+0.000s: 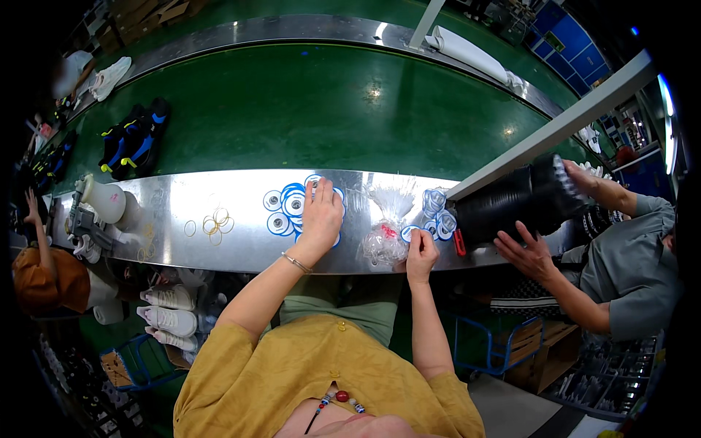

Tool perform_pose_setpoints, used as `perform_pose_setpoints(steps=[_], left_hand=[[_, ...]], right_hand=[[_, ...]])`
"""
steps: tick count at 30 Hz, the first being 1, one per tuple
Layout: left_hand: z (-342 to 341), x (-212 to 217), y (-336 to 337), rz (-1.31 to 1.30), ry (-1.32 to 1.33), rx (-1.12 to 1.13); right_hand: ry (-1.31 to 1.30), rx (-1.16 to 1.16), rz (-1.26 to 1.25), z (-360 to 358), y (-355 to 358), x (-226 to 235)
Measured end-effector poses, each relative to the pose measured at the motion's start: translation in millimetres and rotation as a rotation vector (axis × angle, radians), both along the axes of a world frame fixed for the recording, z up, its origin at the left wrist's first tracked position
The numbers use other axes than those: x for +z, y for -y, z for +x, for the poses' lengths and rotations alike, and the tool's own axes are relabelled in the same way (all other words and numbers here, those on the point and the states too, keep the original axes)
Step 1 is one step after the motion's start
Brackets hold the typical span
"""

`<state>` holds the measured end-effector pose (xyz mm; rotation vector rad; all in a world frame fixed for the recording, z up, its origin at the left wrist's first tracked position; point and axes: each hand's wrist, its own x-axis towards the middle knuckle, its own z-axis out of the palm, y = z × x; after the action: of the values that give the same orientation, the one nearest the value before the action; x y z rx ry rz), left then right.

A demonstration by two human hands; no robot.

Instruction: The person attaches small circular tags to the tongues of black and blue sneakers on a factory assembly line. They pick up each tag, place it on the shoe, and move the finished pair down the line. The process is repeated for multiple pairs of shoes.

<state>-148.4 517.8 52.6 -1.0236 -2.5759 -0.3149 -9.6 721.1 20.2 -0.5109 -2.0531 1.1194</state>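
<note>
left hand: fingers spread flat, pressing blue-and-white round stickers beneath it | right hand: fingertips pinching 1 sticker, clear plastic bag just left of it

Flat blue-white round stickers, metal ledge

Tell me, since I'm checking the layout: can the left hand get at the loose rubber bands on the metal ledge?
Probably yes. The left hand rests on the round blue-and-white tags, and the rubber bands lie just to its left on the bare metal ledge, nothing between.
</note>
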Motion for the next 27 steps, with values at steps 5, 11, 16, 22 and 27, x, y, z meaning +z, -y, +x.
perform_pose_setpoints(steps=[5, 11, 16, 22, 27], left_hand=[[-3.2, -3.8, -1.3, 0.003, -0.037, 0.158], [-4.4, 4.9, 0.4, -0.039, 0.083, 0.116], [-7.8, 3.9, 3.1, -0.056, 0.089, 0.090], [-15.8, 2.8, 3.0, 0.003, 0.109, 0.101], [-27.1, 11.1, 2.5, 0.030, 0.018, 0.167]], right_hand=[[-0.017, -0.001, 0.012, 0.0, -1.1, -1.8], [-0.046, 0.008, 0.027, -1.6, -0.6, -1.4], [-0.041, 0.014, 0.012, -1.2, -0.7, -0.6], [-0.019, 0.008, -0.009, -0.3, 0.3, 0.6], [-0.034, 0.012, -0.021, -0.5, -0.3, -2.4]])
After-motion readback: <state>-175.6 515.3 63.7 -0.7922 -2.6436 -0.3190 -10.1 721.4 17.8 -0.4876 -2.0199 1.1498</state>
